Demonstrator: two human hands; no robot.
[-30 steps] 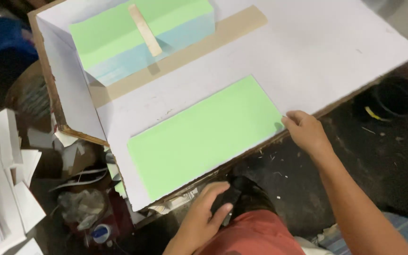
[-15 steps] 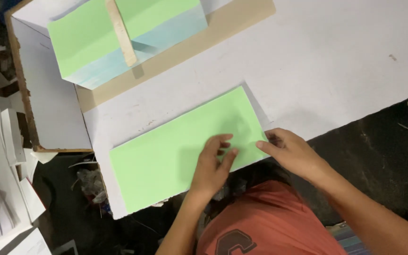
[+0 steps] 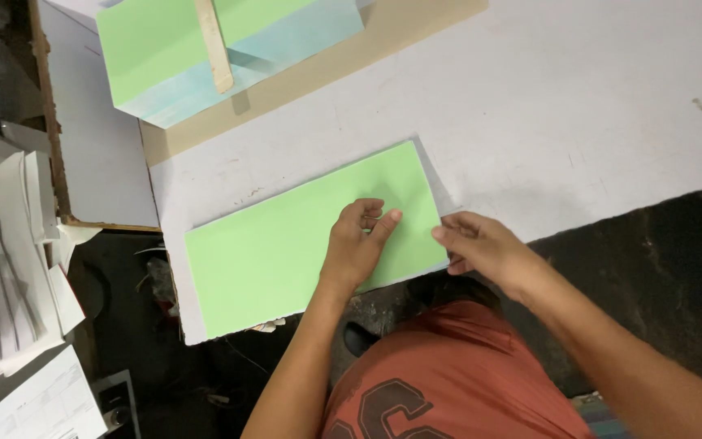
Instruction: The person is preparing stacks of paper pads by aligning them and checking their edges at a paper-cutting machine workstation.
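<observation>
Green sheet point(image 3: 286, 244) flat, slightly tilted, table's near edge; prob. paper.

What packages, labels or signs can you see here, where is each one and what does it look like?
Green sheet: flat rectangle at the white board's near edge, left hand on it, right hand at its right end.
Green-topped stack: pale blue sides, wooden strip across it, top left.
White paper stacks: fanned, far left.
</observation>
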